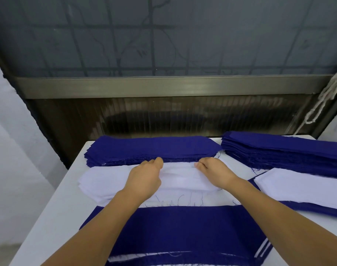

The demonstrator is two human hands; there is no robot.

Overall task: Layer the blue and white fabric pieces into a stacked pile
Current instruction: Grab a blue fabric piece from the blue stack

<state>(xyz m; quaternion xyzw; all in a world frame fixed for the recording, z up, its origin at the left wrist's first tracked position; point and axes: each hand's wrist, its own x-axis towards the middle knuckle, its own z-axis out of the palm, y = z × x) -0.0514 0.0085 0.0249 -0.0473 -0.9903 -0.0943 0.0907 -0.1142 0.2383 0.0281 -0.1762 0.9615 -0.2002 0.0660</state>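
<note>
Both hands work the white stack (125, 179) at mid-counter (54, 208), between the far blue stack (154, 148) and the near layered pile (183, 225). Left hand (144, 176) and right hand (214, 170) each pinch the top white piece at its far edge. The fabric is judged light, limp and fray-prone; grip near both ends to keep it flat.

Both hands — left (144, 175), right (214, 170) — reach forward, fingers curled, palms down.
</note>
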